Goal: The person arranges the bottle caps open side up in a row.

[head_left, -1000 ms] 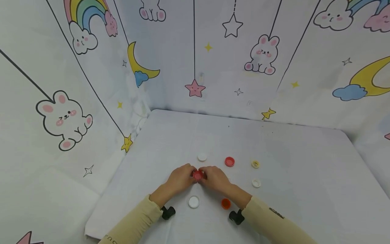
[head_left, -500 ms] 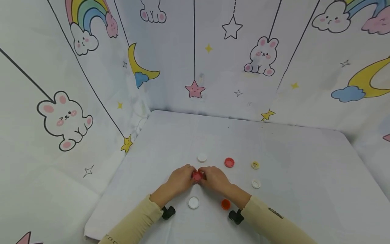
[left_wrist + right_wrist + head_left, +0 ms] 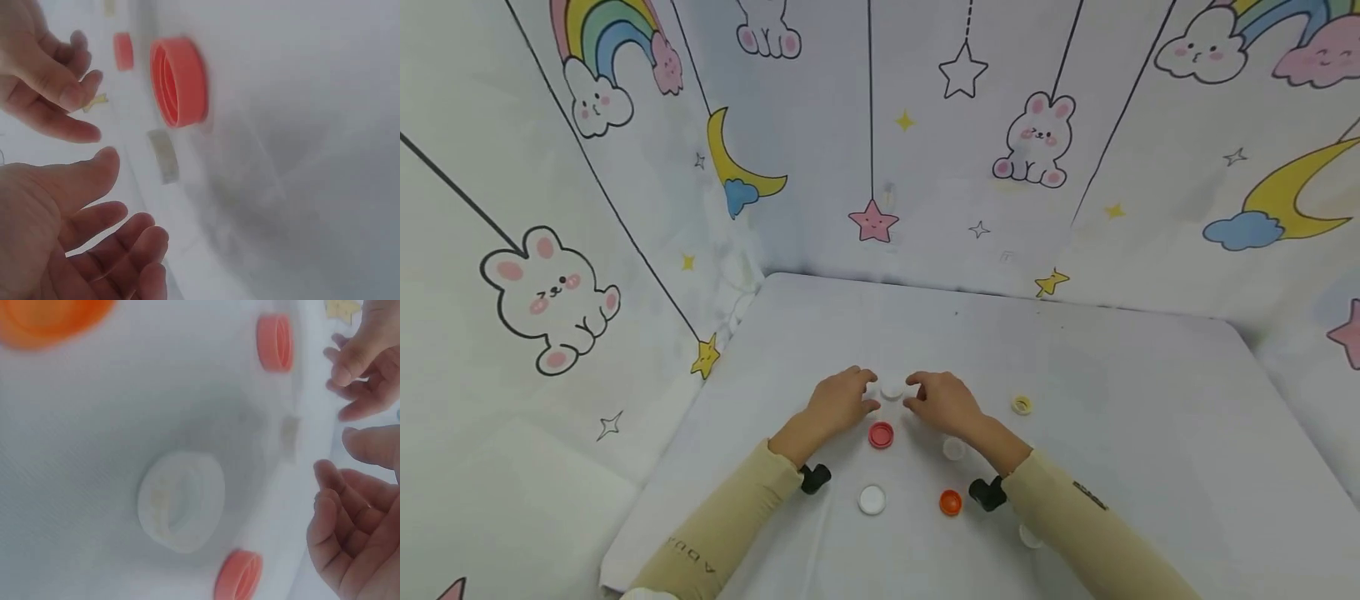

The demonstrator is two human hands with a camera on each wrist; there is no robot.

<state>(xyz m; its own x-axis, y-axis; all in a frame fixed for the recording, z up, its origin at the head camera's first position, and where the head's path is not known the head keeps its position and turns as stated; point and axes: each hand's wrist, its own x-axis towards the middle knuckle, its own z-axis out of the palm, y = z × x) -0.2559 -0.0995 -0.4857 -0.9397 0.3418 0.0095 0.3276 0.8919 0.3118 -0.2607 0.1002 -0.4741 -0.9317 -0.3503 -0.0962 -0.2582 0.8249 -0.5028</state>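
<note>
In the head view a white cap (image 3: 891, 392) lies between my two hands, apart from both. My left hand (image 3: 838, 401) is to its left, my right hand (image 3: 946, 402) to its right, fingers and thumbs bent loosely toward it and holding nothing. A red cap (image 3: 881, 435) lies just nearer to me, hollow side up; the left wrist view has this red cap (image 3: 179, 82) close by and the white cap (image 3: 164, 156) beyond. The right wrist view shows a second red cap (image 3: 239, 575), which my right hand hides in the head view.
Nearer me are a white cap (image 3: 872, 500), an orange cap (image 3: 951, 502) and another white cap (image 3: 953, 448) beside my right forearm. A yellow ring-like cap (image 3: 1021, 405) lies right. My right sleeve partly covers a white piece (image 3: 1032, 536). Printed cloth walls surround the white table (image 3: 1120, 400).
Both hands held the red cap before; they have let it go on the table. They have moved farther from me, spread apart, and now stand either side of the white cap.
</note>
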